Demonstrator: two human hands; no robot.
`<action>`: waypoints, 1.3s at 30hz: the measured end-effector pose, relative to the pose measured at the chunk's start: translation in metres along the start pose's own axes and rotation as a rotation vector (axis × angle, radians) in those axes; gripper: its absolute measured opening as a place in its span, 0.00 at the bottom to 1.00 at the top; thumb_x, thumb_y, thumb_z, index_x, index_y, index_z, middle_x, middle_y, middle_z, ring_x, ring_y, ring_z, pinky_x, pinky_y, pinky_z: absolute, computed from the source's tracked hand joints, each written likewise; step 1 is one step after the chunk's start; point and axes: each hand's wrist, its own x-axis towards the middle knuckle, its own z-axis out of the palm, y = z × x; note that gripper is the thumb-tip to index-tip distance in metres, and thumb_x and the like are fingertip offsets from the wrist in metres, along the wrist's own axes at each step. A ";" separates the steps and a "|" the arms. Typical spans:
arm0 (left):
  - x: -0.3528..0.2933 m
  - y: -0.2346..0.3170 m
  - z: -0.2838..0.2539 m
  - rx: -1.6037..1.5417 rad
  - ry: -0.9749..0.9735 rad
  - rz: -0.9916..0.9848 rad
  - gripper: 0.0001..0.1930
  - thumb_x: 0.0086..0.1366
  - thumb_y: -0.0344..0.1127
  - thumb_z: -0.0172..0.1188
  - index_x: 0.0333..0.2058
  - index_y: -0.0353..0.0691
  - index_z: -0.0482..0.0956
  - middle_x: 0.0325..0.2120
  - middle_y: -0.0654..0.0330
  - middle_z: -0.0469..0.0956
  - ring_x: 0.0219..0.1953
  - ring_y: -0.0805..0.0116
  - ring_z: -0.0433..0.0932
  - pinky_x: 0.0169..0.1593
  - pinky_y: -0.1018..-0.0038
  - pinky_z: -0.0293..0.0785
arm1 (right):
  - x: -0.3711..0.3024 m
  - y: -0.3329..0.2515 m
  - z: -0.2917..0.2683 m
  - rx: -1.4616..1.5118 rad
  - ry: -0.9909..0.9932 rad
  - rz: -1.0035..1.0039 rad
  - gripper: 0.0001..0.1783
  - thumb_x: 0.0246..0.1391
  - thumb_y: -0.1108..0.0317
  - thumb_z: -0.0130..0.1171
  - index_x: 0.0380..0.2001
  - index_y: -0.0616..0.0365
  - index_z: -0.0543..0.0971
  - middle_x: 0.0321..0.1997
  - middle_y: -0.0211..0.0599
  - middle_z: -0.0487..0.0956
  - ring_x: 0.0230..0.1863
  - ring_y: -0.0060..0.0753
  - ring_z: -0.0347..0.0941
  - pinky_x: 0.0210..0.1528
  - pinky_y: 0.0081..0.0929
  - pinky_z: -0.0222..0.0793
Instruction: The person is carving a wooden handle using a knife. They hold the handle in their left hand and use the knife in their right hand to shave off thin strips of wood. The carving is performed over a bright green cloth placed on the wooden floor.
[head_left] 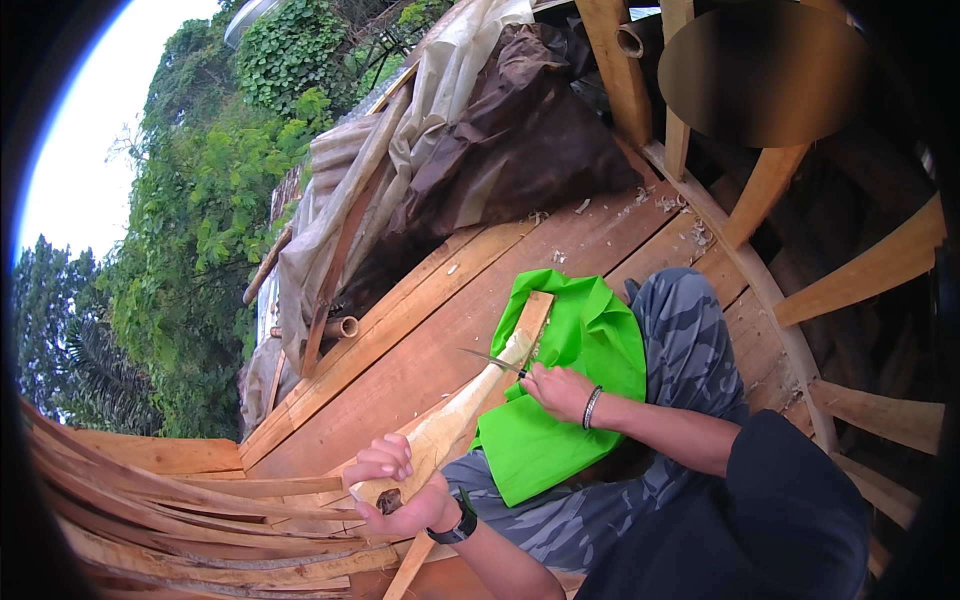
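A pale, partly carved piece of wood (pixel 440 432) lies slantwise across my lap, broad at the lower left, narrowing to a neck and ending in a squared tip. My left hand (pixel 400 492), with a dark watch on its wrist, curls around the broad end beside a dark knot. In my right hand (pixel 562 392), which wears a bracelet, is a knife (pixel 490 358); its thin blade crosses the wood's narrow neck. Beneath the far end, a bright green cloth (pixel 590 330) covers part of my legs in grey camouflage trousers.
Wood shavings are scattered over the plank floor (pixel 560 250). Long thin wooden strips (pixel 200 500) are stacked at the lower left. Upright wooden slats (pixel 865 262) line the right side. Brown and grey tarpaulins (pixel 510 130) cover the far side, with a bamboo tube (pixel 342 327) beside them.
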 end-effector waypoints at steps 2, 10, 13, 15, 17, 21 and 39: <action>0.002 0.000 -0.003 0.004 0.013 -0.004 0.20 0.63 0.53 0.40 0.23 0.41 0.61 0.15 0.65 0.56 0.18 0.75 0.55 0.27 0.75 0.55 | -0.010 -0.018 -0.002 0.044 -0.024 -0.066 0.23 0.64 0.54 0.40 0.34 0.67 0.71 0.24 0.57 0.78 0.29 0.58 0.77 0.31 0.51 0.72; 0.005 0.001 0.002 0.005 0.017 -0.008 0.21 0.63 0.54 0.40 0.23 0.41 0.61 0.15 0.65 0.56 0.17 0.76 0.55 0.27 0.76 0.55 | -0.001 0.003 -0.005 0.029 -0.016 0.047 0.23 0.64 0.53 0.40 0.34 0.66 0.69 0.24 0.58 0.77 0.28 0.61 0.76 0.32 0.53 0.71; 0.001 0.001 -0.004 0.014 0.021 -0.024 0.21 0.63 0.54 0.40 0.24 0.41 0.61 0.15 0.65 0.57 0.17 0.76 0.55 0.27 0.76 0.55 | -0.017 -0.041 -0.022 0.071 -0.054 -0.079 0.22 0.64 0.53 0.41 0.35 0.65 0.68 0.22 0.58 0.77 0.28 0.61 0.75 0.31 0.54 0.70; 0.006 0.000 0.008 0.024 -0.003 -0.008 0.21 0.63 0.54 0.39 0.24 0.41 0.61 0.15 0.65 0.57 0.17 0.76 0.55 0.27 0.76 0.55 | -0.007 -0.020 -0.015 0.009 0.015 -0.052 0.21 0.64 0.53 0.41 0.36 0.64 0.68 0.23 0.57 0.77 0.28 0.60 0.76 0.30 0.53 0.70; 0.006 -0.003 0.013 0.013 -0.002 -0.001 0.21 0.63 0.54 0.39 0.24 0.41 0.61 0.15 0.65 0.57 0.17 0.76 0.55 0.27 0.76 0.55 | 0.009 0.022 -0.008 -0.036 0.053 0.101 0.20 0.64 0.54 0.41 0.36 0.64 0.69 0.24 0.57 0.77 0.28 0.59 0.76 0.31 0.53 0.71; 0.004 -0.001 0.002 -0.002 0.035 0.002 0.20 0.63 0.54 0.39 0.24 0.41 0.61 0.15 0.65 0.56 0.17 0.75 0.55 0.27 0.76 0.55 | -0.002 -0.006 -0.015 -0.016 0.002 -0.004 0.21 0.64 0.54 0.41 0.36 0.65 0.69 0.25 0.57 0.78 0.29 0.60 0.76 0.32 0.52 0.72; 0.010 -0.005 0.017 0.011 -0.030 -0.010 0.20 0.63 0.52 0.39 0.24 0.41 0.62 0.14 0.65 0.57 0.17 0.75 0.55 0.26 0.76 0.55 | 0.007 0.043 0.003 -0.018 0.026 0.128 0.22 0.64 0.53 0.41 0.35 0.64 0.72 0.26 0.55 0.78 0.29 0.58 0.77 0.31 0.51 0.72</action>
